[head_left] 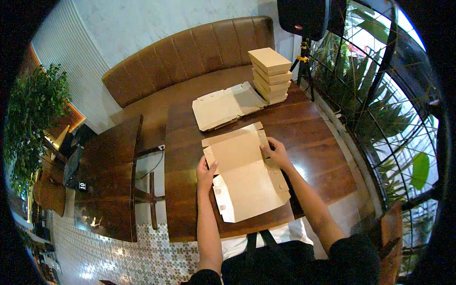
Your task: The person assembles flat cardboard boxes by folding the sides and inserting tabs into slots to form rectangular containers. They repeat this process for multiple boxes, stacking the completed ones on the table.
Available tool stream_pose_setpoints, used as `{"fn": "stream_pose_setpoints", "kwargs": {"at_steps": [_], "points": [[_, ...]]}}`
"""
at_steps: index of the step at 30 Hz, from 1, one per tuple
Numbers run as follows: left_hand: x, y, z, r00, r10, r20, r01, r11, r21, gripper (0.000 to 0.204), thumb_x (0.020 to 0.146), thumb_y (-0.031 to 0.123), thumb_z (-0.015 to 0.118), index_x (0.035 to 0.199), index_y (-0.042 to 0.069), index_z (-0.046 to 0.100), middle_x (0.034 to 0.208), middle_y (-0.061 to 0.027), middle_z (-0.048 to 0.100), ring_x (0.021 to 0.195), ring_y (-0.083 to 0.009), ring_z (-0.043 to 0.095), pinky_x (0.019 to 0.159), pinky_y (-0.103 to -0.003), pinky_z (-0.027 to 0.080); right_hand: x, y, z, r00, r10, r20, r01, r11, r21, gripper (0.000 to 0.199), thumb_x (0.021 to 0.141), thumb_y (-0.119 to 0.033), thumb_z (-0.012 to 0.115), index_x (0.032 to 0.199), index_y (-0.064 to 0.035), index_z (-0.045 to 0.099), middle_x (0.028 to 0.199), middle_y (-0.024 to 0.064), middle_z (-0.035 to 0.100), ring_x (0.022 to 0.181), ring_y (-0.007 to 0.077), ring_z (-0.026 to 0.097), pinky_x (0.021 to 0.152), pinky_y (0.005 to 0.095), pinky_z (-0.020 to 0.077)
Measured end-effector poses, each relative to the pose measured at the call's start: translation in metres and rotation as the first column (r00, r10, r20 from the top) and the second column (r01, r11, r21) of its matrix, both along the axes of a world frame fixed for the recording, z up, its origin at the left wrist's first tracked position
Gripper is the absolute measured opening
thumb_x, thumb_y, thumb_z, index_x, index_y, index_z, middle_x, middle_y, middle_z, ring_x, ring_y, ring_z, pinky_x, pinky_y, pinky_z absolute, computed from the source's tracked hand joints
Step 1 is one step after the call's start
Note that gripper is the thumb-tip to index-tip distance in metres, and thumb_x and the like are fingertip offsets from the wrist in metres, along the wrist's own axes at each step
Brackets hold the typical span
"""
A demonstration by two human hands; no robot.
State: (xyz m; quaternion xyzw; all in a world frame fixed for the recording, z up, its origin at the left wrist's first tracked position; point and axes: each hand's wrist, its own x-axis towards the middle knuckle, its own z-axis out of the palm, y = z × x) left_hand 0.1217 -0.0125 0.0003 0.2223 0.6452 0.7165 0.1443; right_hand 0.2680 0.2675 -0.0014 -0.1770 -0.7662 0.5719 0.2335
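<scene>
An unfolded brown cardboard box (247, 166) lies before me at the near part of the dark wooden table (313, 137), its side flaps partly raised. My left hand (206, 172) grips its left edge near the middle crease, thumb on the inner face and fingers outside. On the opposite edge, my right hand (275, 151) holds the side flap with thumb inside and fingers behind. Beyond it rests a pile of flat cardboard box blanks (228, 107). Several folded brown boxes (270, 71) are stacked at the table's far right corner.
A brown padded bench (190, 52) runs along the far wall. Another wooden table (109, 180) stands to the left, across a gap with a cable. A black speaker (304, 16) on a stand rises behind the stack. A black window grille (384, 104) with plants lines the right.
</scene>
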Motion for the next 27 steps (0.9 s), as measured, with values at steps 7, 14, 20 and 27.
{"fn": "stream_pose_setpoints", "kwargs": {"at_steps": [7, 14, 20, 27], "points": [[0.0, 0.046, 0.077, 0.862, 0.357, -0.36, -0.316, 0.933, 0.171, 0.048, 0.095, 0.005, 0.064, 0.142, 0.005, 0.052, 0.119, -0.0104, 0.067, 0.101, -0.0156, 0.062, 0.084, -0.03, 0.049, 0.006, 0.001, -0.003, 0.987, -0.056, -0.15, 0.087, 0.974, 0.209, 0.039, 0.096, -0.03, 0.071, 0.122, -0.002, 0.069, 0.107, 0.0136, 0.077, 0.098, 0.02, 0.072, 0.089, 0.0344, 0.0543], [0.002, 0.168, 0.111, 0.91, -0.288, -0.298, 0.108, 0.859, -0.5, 0.045, 0.101, 0.049, 0.056, 0.123, 0.011, 0.068, 0.072, -0.0157, 0.066, 0.076, -0.0262, 0.069, 0.075, -0.039, 0.052, 0.011, 0.003, -0.013, 0.987, -0.008, -0.161, 0.014, 0.999, 0.038, 0.036, 0.1, -0.024, 0.069, 0.125, 0.0022, 0.068, 0.109, 0.0047, 0.073, 0.102, 0.0123, 0.063, 0.093, 0.0298, 0.0495], [0.03, 0.17, 0.064, 0.921, -0.264, -0.286, 0.102, 0.874, -0.476, 0.031, 0.105, 0.032, 0.058, 0.104, 0.004, 0.071, 0.082, -0.0169, 0.07, 0.074, -0.0283, 0.069, 0.069, -0.038, 0.053, 0.014, -0.003, -0.01, 0.987, -0.114, -0.117, 0.115, 0.993, -0.003, 0.031, 0.098, -0.024, 0.072, 0.116, 0.0014, 0.071, 0.102, 0.0075, 0.075, 0.093, 0.0135, 0.066, 0.085, 0.0302, 0.0526], [0.061, 0.133, 0.022, 0.952, -0.112, -0.286, 0.051, 0.976, -0.211, 0.014, 0.1, 0.011, 0.067, 0.111, 0.003, 0.066, 0.096, -0.007, 0.072, 0.082, -0.0138, 0.071, 0.072, -0.029, 0.058, 0.018, -0.007, 0.001, 0.986, -0.116, -0.122, 0.112, 0.993, -0.036, 0.028, 0.095, -0.024, 0.074, 0.109, 0.0001, 0.074, 0.099, 0.0091, 0.076, 0.091, 0.014, 0.068, 0.085, 0.0311, 0.0539]]}}
